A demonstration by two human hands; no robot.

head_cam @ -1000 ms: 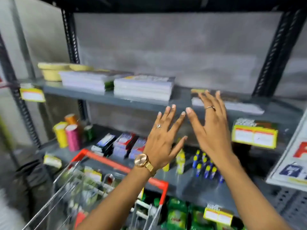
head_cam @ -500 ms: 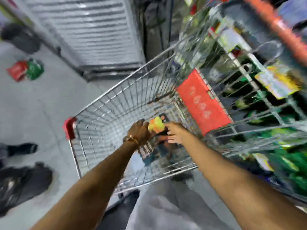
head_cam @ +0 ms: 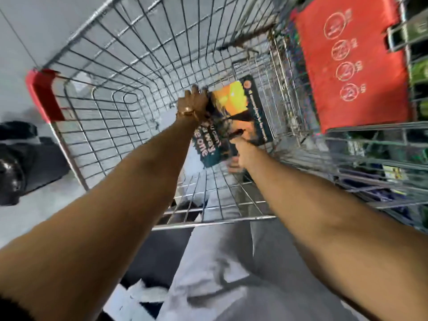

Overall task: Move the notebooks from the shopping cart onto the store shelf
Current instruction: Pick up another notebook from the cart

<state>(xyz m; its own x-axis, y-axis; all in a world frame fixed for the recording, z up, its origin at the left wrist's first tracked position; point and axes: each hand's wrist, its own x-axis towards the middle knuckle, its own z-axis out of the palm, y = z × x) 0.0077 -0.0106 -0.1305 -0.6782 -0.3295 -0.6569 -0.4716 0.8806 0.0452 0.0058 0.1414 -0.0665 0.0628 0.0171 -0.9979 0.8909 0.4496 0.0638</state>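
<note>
I look down into a wire shopping cart [head_cam: 120,72]. A notebook [head_cam: 234,105] with a dark teal and orange-yellow cover lies tilted near the cart's bottom, on the right. My left hand [head_cam: 193,101], with a gold watch on its wrist, grips the notebook's left edge. My right hand [head_cam: 242,150] holds the notebook's near right corner, with its fingers under the cover. Whether more notebooks lie beneath it is hidden. The store shelf is out of view.
A red child-seat flap [head_cam: 347,59] hangs at the cart's right end, and a red corner bumper [head_cam: 42,93] sits at the left. Green packaged goods [head_cam: 419,72] show behind the wires at right. Black bags [head_cam: 20,158] lie on the grey floor at left.
One second ago both hands were open at the shelf with stacked notebooks. My view swung down into the cart, both hands reached in, and they now grip the notebook.
</note>
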